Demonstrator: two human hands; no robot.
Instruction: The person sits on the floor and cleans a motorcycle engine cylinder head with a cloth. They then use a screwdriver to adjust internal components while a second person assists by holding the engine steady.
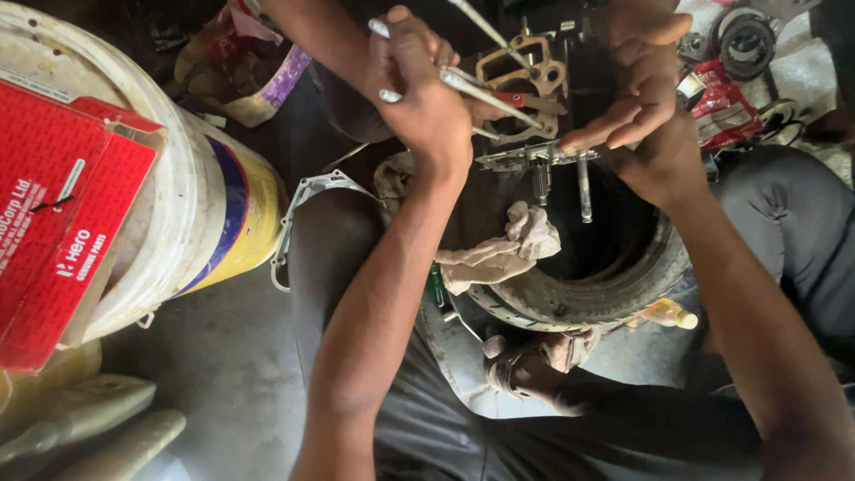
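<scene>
Left hand (419,85) grips metal rods (485,93); right hand (637,80) steadies engine part (525,156).

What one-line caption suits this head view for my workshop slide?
Left hand grips metal rods over an engine part on a tyre; right hand steadies it, rag below.

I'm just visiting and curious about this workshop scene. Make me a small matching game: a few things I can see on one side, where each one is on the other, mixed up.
Things:
1. red carton
2. pale rag
3. thin metal rods
4. small yellow bottle

Places:
A. gripped in the left hand
B. draped over the tyre's rim
C. resting on the white bucket
D. lying against the tyre's outer edge, lower right

Pairs: 1-C, 2-B, 3-A, 4-D
</scene>
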